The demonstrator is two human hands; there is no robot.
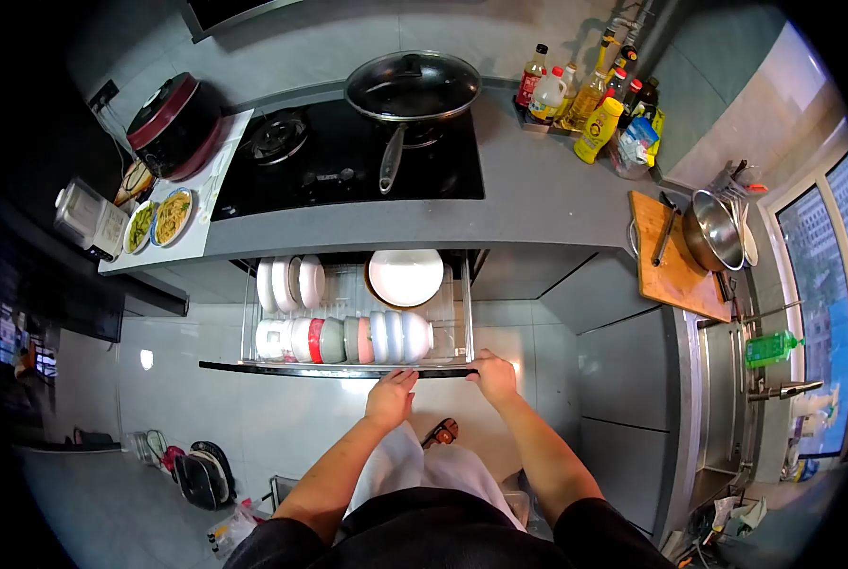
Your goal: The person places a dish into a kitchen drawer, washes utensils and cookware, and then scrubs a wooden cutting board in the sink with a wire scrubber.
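A dish drawer [339, 371] stands pulled out below the stove counter. My left hand [390, 398] has its fingers closed at the middle of the drawer's black front edge. Further right, my right hand [493, 376] grips the same edge near its right end. Inside the drawer, a row of bowls [333, 339] in white, red, grey, pink and pale blue stands on edge along the front. Behind them are white plates [282, 283] on edge at the left and a large white dish [407, 277] at the right.
On the black stove [329, 176] sits a lidded pan [413, 90], its handle pointing toward me. Two plates of food [172, 217] and a rice cooker [175, 128] are on the left. Sauce bottles [590, 95], a cutting board [656, 256] and a metal bowl [712, 230] stand right.
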